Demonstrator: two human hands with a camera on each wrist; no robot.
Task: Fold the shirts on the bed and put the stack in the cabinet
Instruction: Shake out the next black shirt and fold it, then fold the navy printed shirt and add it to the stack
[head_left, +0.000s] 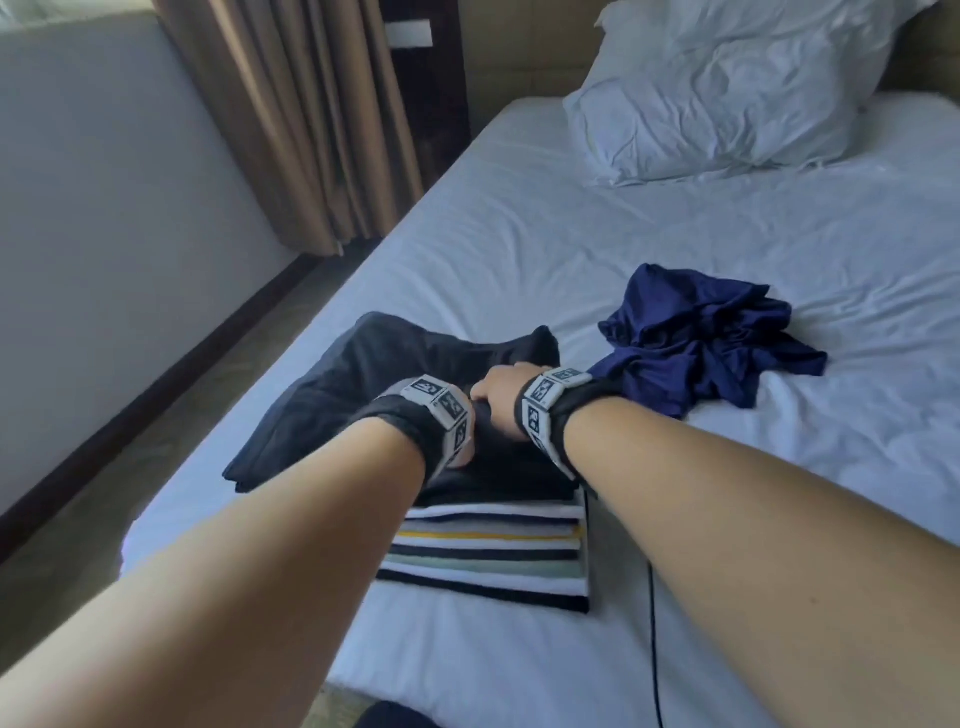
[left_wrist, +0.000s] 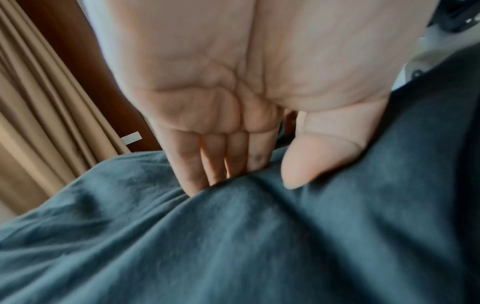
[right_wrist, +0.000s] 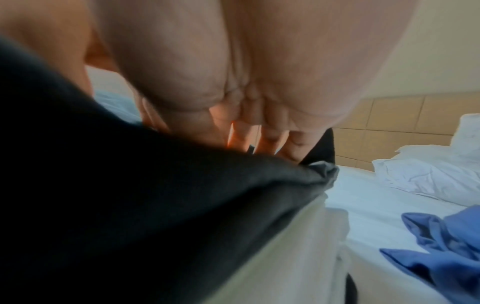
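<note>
Your left hand (left_wrist: 233, 115) pinches the dark shirt (head_left: 363, 374); your right hand (head_left: 501, 397) lies spread on it. Fold it flat over the striped shirt (head_left: 488, 561).
</note>
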